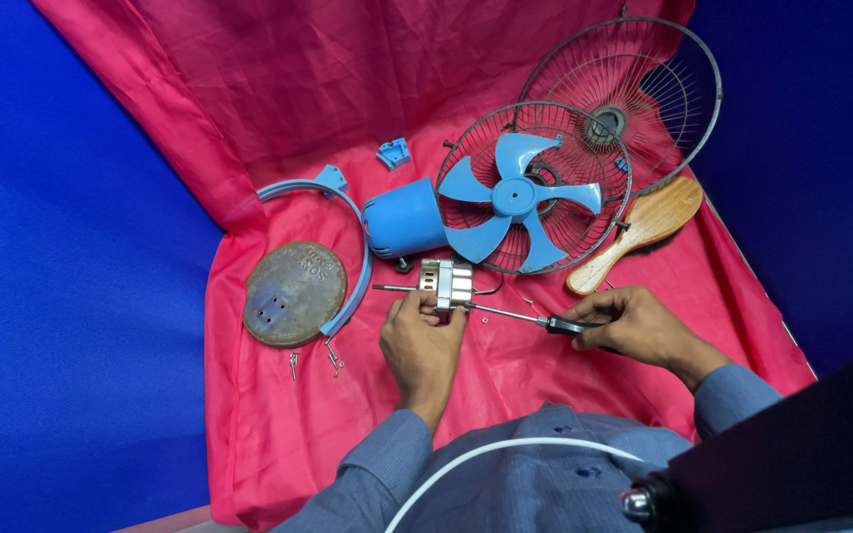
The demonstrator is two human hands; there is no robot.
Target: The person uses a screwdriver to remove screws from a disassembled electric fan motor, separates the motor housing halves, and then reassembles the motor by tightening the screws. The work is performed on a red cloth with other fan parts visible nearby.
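Note:
My left hand (421,336) grips a small metal fan motor (445,281) with a shaft sticking out to its left, resting on the pink cloth (278,424). In my right hand (639,326) is a screwdriver (535,318) with a black handle; its tip meets the motor's lower edge. Just behind the motor lies the blue motor housing (404,219), beside a blue fan blade (515,197) that sits on a wire grill (535,188).
A second wire grill (663,89) leans at the back right. A wooden brush (639,232) lies right of the blade. A rusty round base (293,293), a blue curved bracket (352,257), a small blue part (394,152) and loose screws (331,357) lie at left.

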